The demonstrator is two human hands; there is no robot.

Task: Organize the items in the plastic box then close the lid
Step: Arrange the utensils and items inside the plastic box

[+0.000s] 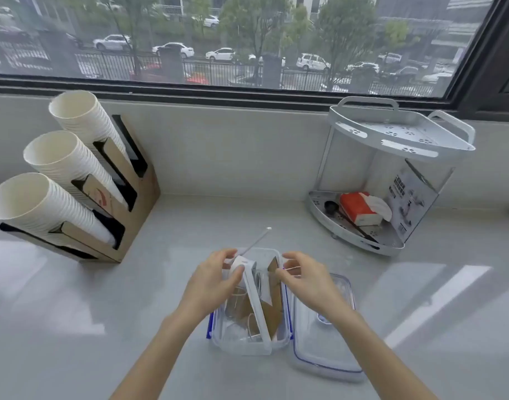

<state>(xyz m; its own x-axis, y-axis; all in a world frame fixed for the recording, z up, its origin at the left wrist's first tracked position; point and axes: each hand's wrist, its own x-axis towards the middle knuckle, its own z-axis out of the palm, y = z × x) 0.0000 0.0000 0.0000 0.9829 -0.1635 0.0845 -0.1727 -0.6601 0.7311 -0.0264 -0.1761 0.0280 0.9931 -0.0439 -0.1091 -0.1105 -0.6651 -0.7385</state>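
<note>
A clear plastic box (218,342) with blue clips sits on the counter in front of me, open. Inside it lie a long white flat box (257,307) set on edge, a brown cardboard piece (272,310), a clear glass (236,304) and thin white cable. My left hand (216,280) grips the far end of the white box, and a white stick (254,242) juts out beyond its fingers. My right hand (302,277) pinches the top of the brown cardboard at the box's far right edge. The clear lid (325,342) with a blue seal lies flat to the right of the box.
A cardboard holder (126,197) with three slanted stacks of white paper cups stands at the left. A two-tier grey corner rack (397,140) at the right holds a red tissue pack (358,207) and a black scoop. A window ledge runs behind.
</note>
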